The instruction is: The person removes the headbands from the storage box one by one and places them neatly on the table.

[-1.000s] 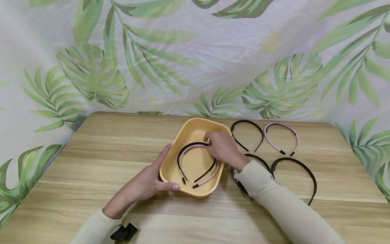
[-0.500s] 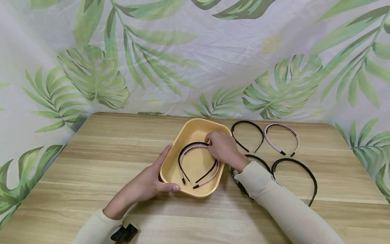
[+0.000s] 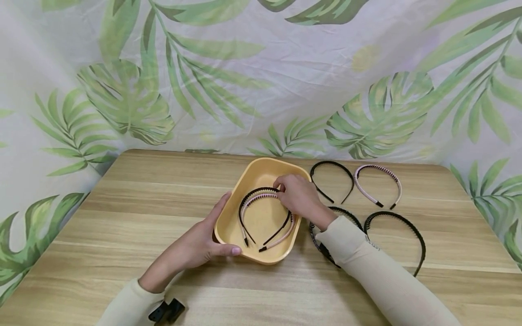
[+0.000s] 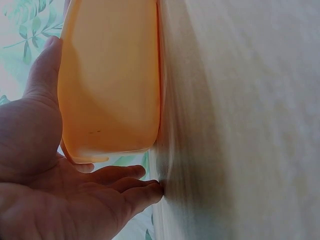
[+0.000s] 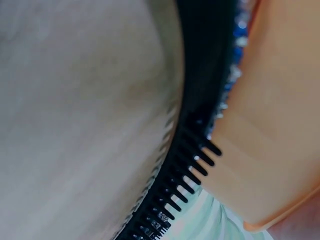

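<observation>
A yellow plastic bin [image 3: 271, 166] stands on the table, holding a black headband [image 3: 265, 189] and a pink headband [image 3: 264, 196] that lie nearly one over the other. My left hand [image 3: 200, 242] grips the bin's near left corner, thumb at the front rim and fingers along the side. In the left wrist view some of its fingers [image 4: 145, 195] extend past the bin's wall. Inside the bin, my right hand [image 3: 299, 194] pinches the black headband at the right of its arch. Its fingertips are partly hidden by the hand itself.
Right of the bin lie several headbands: a plain black one [image 3: 331, 162], a pink one [image 3: 377, 166], a larger black one [image 3: 420, 240], and a toothed dark one [image 5: 207, 75] with blue and clear stones, partly under my right sleeve. A leaf-print cloth [image 3: 228, 90] hangs behind the table.
The black headband's arch has shifted slightly up from the pink one, so the gap between them is wider. Both hands stay in almost the same place.
</observation>
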`<state>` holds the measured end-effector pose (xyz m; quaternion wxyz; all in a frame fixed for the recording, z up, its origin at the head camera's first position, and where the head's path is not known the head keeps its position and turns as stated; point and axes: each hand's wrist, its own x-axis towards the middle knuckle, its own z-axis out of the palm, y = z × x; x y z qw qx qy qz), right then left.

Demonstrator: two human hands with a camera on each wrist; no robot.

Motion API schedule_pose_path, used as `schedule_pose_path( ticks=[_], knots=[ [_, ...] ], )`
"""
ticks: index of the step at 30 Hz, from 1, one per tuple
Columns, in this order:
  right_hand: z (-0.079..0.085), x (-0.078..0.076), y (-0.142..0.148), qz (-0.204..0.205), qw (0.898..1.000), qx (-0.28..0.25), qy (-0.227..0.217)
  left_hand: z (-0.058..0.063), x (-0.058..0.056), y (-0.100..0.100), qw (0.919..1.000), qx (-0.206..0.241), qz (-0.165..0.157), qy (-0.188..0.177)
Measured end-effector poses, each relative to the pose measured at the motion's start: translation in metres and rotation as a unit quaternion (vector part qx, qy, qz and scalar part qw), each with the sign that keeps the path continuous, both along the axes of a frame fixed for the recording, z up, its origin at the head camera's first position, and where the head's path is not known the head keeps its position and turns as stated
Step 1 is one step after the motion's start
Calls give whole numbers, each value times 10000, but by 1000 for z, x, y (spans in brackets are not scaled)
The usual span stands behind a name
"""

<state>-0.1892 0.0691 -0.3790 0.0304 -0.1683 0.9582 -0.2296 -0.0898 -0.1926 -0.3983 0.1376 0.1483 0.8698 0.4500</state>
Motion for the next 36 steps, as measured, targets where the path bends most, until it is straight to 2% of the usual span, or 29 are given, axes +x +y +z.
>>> schedule_pose_path(
  ticks=[8,16,24,30,36],
  knots=[
    [-1,-2,2,14,9996,-267,21,-2,-1,0,10000,-2,-6,32],
    [3,-1,5,173,9969,-766,-14,-3,-1,0,10000,16,32,-68],
    [7,-3,9,344,9919,-1215,112,-2,-1,0,10000,-29,-6,69],
    [11,-4,13,322,9896,-1400,69,-2,-1,1,10000,-39,7,75],
    [17,-3,19,207,9882,-1516,-18,-2,0,0,9998,126,-26,-120]
  ],
)
